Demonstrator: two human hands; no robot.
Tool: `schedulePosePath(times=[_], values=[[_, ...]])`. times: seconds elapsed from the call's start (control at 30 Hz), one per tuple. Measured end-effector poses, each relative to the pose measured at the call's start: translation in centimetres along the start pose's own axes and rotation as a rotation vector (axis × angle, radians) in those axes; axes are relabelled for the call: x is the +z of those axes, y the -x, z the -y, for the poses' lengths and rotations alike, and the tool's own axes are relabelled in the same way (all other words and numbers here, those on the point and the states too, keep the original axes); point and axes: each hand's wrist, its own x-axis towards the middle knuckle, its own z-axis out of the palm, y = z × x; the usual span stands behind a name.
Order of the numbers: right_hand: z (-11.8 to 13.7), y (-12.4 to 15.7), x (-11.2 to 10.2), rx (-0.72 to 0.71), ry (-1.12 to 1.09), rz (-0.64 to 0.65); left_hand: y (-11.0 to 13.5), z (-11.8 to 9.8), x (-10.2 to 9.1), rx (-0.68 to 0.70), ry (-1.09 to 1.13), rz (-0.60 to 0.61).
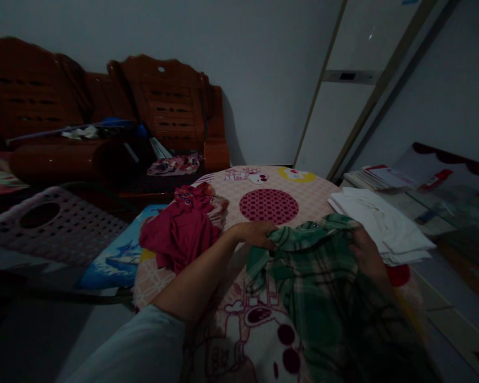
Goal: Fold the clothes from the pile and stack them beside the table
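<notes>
A green plaid shirt (315,287) hangs and drapes over the near right part of a round table with a patterned pink cloth (219,181). My left hand (258,234) grips the shirt's upper left edge near the collar, fingers closed on the fabric. My right hand (365,247) holds its upper right side; part of that hand is in shadow and behind fabric. To the left of my left forearm lies a crumpled magenta garment (183,226). Folded white cloth (379,221) sits beside my right hand at the table's right edge.
A wooden sofa (163,106) with clothes on it stands along the back wall. At left are a woven chair (59,223) and a blue printed cushion (120,255). A tall white cabinet-like unit (347,106) and a stack of papers (383,175) are at right.
</notes>
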Motion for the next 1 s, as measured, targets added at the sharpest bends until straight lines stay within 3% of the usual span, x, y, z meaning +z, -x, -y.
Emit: schedulePosePath(times=[0.13, 0.23, 0.33, 0.43, 0.5, 0.6, 0.67, 0.7, 0.77, 0.9, 1.0], values=[[-0.4, -0.4, -0.3, 0.071, -0.008, 0.052, 2.0, 0.5, -2.1, -0.119, -0.193, -0.071], [-0.8, -1.3, -0.6, 0.085, 0.032, 0.119, 4.6, 0.7, -4.3, -0.224, -0.256, -0.233], [-0.4, -2.6, -0.3, 0.058, 0.224, 0.228, 6.9, 1.7, -6.1, -0.329, -0.28, -0.384], [0.8, -5.2, 0.9, 0.009, 0.511, 0.311, 7.4, 3.6, -7.0, -0.409, -0.235, -0.52], [1.6, -7.3, 1.9, -0.021, 0.606, 0.166, 6.6, 5.0, -7.0, -0.476, -0.203, -0.795], [2.6, -9.9, 2.7, -0.119, 0.585, -0.378, 4.8, 6.6, -6.8, -0.46, -0.311, -1.387], [2.7, -10.6, 2.8, -0.212, 0.585, -0.586, 4.1, 7.4, -6.8, -0.344, -0.426, -1.574], [2.6, -10.4, 2.9, -0.25, 0.604, -0.602, 4.1, 7.6, -6.8, -0.296, -0.466, -1.597], [2.1, -9.4, 3.1, -0.278, 0.673, -0.507, 4.3, 7.7, -6.9, -0.284, -0.51, -1.557], [0.5, -6.1, 4.2, -0.213, 0.843, -0.182, 5.0, 6.9, -6.9, -0.484, -0.514, -1.293], [-0.6, -4.0, 4.3, -0.157, 0.96, -0.065, 5.3, 6.6, -6.8, -0.649, -0.542, -1.134]])
